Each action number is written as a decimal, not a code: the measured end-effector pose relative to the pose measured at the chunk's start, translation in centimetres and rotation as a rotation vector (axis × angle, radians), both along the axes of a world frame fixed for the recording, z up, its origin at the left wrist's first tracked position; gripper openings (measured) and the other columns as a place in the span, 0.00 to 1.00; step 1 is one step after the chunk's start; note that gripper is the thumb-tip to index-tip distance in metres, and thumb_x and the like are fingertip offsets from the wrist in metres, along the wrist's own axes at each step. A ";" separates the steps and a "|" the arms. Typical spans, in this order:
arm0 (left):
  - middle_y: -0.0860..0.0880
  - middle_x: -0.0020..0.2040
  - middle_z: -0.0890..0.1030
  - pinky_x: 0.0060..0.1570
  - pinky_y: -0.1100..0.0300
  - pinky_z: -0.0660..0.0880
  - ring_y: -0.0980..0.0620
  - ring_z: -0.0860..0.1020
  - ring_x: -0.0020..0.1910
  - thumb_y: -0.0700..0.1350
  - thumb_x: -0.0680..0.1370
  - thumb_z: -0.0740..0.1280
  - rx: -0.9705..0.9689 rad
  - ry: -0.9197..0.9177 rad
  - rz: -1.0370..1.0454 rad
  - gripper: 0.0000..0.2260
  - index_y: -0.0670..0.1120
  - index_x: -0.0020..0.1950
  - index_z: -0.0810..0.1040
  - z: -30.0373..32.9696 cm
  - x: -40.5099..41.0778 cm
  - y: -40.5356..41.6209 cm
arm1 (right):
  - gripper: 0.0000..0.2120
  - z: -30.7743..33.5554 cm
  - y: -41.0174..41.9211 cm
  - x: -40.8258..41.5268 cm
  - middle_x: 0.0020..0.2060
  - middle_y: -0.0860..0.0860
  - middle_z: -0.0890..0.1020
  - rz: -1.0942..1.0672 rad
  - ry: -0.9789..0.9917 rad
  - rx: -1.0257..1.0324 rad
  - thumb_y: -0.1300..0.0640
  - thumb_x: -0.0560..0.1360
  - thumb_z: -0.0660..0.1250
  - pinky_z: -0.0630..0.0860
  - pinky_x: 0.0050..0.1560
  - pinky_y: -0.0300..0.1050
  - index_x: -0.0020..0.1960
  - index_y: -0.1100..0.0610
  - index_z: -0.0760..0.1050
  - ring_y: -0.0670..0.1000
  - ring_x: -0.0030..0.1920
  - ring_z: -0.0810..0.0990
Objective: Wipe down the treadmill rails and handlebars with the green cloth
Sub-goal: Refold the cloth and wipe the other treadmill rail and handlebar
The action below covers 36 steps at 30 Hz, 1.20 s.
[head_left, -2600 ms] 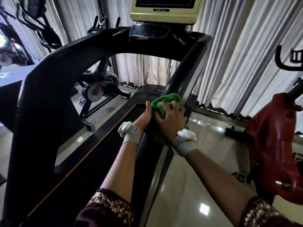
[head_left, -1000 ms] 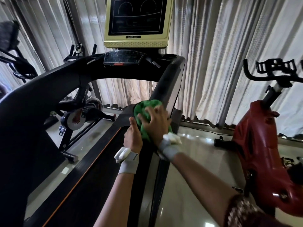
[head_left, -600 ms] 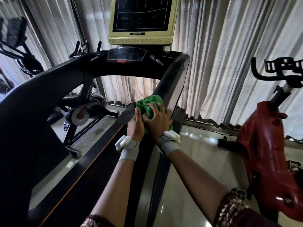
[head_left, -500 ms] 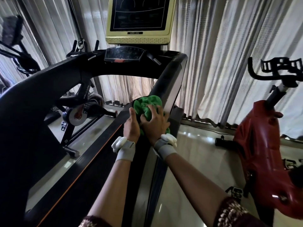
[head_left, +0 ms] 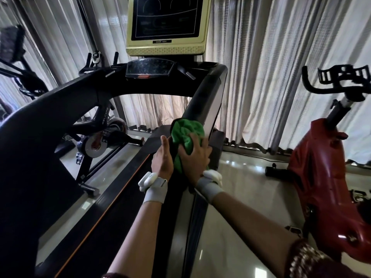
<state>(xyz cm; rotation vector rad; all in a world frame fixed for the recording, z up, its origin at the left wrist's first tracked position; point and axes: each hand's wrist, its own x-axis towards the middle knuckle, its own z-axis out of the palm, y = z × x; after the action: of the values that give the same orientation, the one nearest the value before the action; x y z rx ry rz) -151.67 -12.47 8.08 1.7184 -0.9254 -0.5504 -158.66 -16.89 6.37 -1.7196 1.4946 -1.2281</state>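
Note:
The green cloth (head_left: 185, 135) is bunched against the treadmill's right rail (head_left: 202, 101), low on the sloping upright. My right hand (head_left: 195, 157) lies flat over the cloth, fingers spread, pressing it onto the rail. My left hand (head_left: 162, 157) rests on the rail's inner side, touching the cloth's left edge. Both wrists wear white bands. The black left handrail (head_left: 52, 103) sweeps across the left of the view. The console (head_left: 149, 70) and a yellow-framed screen (head_left: 166, 23) sit at the top.
A red exercise bike (head_left: 329, 177) stands close on the right, its black handlebars (head_left: 337, 79) raised. Another bike with a flywheel (head_left: 94, 145) stands beyond the left rail. The treadmill belt (head_left: 96, 233) runs below. Grey curtains (head_left: 271, 67) hang behind, above glossy floor (head_left: 241, 189).
Both hands and the cloth have slid up the right rail toward the console since 2.6 s ago. In the last half second they barely moved; the view tilted slightly.

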 end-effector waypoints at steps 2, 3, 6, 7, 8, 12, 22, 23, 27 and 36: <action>0.49 0.72 0.71 0.70 0.53 0.59 0.47 0.67 0.73 0.60 0.81 0.40 0.033 -0.044 -0.001 0.27 0.56 0.70 0.70 -0.1 0.1 -0.2 | 0.23 -0.3 -0.6 -0.2 0.68 0.52 0.65 0.031 -0.031 0.004 0.49 0.72 0.67 0.68 0.61 0.57 0.67 0.47 0.70 0.59 0.64 0.65; 0.51 0.73 0.70 0.70 0.54 0.59 0.48 0.66 0.73 0.60 0.81 0.41 0.033 -0.066 -0.003 0.27 0.55 0.71 0.70 -0.2 0.2 -0.4 | 0.23 0.2 -1.6 -0.3 0.67 0.52 0.66 0.039 -0.052 0.012 0.49 0.72 0.68 0.69 0.61 0.57 0.66 0.47 0.70 0.60 0.64 0.65; 0.52 0.74 0.69 0.71 0.54 0.58 0.49 0.65 0.74 0.59 0.82 0.42 0.054 -0.110 -0.002 0.26 0.54 0.72 0.69 -0.3 0.2 -0.4 | 0.22 1.4 -4.1 -0.4 0.65 0.52 0.68 0.058 -0.140 0.031 0.51 0.72 0.68 0.68 0.62 0.56 0.66 0.47 0.71 0.60 0.64 0.66; 0.52 0.74 0.68 0.71 0.54 0.58 0.49 0.65 0.74 0.59 0.82 0.42 0.058 -0.125 0.003 0.26 0.54 0.73 0.68 -0.4 0.1 -0.5 | 0.22 1.5 -4.1 -0.3 0.65 0.53 0.68 0.052 -0.169 0.033 0.52 0.72 0.68 0.68 0.62 0.55 0.66 0.48 0.71 0.60 0.64 0.66; 0.51 0.74 0.67 0.71 0.54 0.58 0.48 0.65 0.74 0.58 0.82 0.42 0.063 -0.138 0.003 0.25 0.54 0.73 0.68 -0.3 0.1 -0.5 | 0.22 1.3 -3.8 -0.1 0.65 0.53 0.68 0.029 -0.187 0.038 0.52 0.72 0.68 0.68 0.62 0.55 0.65 0.48 0.71 0.60 0.64 0.66; 0.52 0.75 0.66 0.69 0.54 0.59 0.48 0.64 0.74 0.58 0.82 0.43 0.070 -0.149 0.017 0.25 0.54 0.73 0.68 0.0 0.1 -0.6 | 0.22 -0.1 -1.5 0.2 0.66 0.51 0.67 -0.004 -0.145 0.016 0.51 0.71 0.68 0.69 0.63 0.57 0.65 0.47 0.71 0.59 0.63 0.66; 0.52 0.74 0.68 0.69 0.53 0.60 0.48 0.66 0.73 0.58 0.82 0.42 0.060 -0.180 0.004 0.25 0.53 0.73 0.68 -0.2 0.2 -0.7 | 0.23 1.0 -2.8 0.1 0.66 0.54 0.66 -0.032 -0.188 0.081 0.51 0.72 0.67 0.67 0.61 0.53 0.66 0.48 0.69 0.60 0.65 0.65; 0.52 0.74 0.69 0.69 0.52 0.60 0.47 0.66 0.73 0.58 0.82 0.42 0.069 -0.175 0.011 0.25 0.53 0.73 0.68 -0.2 0.2 -0.7 | 0.23 0.3 -1.6 -0.1 0.66 0.54 0.66 -0.027 -0.201 0.070 0.52 0.72 0.67 0.67 0.62 0.52 0.66 0.48 0.70 0.59 0.64 0.66; 0.52 0.75 0.67 0.68 0.52 0.61 0.47 0.66 0.73 0.59 0.82 0.42 0.072 -0.189 0.012 0.26 0.54 0.73 0.68 -0.2 0.1 -0.4 | 0.26 1.1 -3.4 -0.6 0.66 0.58 0.66 0.048 -0.223 0.112 0.49 0.71 0.66 0.65 0.63 0.51 0.68 0.50 0.68 0.62 0.65 0.66; 0.49 0.72 0.71 0.66 0.52 0.63 0.44 0.68 0.71 0.59 0.82 0.44 0.105 -0.161 0.044 0.24 0.55 0.72 0.69 0.5 -0.3 -0.1 | 0.25 0.6 -2.2 -0.1 0.67 0.54 0.65 -0.001 0.028 0.040 0.48 0.73 0.65 0.69 0.60 0.58 0.69 0.46 0.66 0.61 0.65 0.65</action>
<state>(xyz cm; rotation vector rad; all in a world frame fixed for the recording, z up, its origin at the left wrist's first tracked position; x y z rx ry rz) -151.97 -12.55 8.54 1.8947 -0.9838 -0.4432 -158.77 -19.06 6.99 -1.7162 1.5264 -1.1719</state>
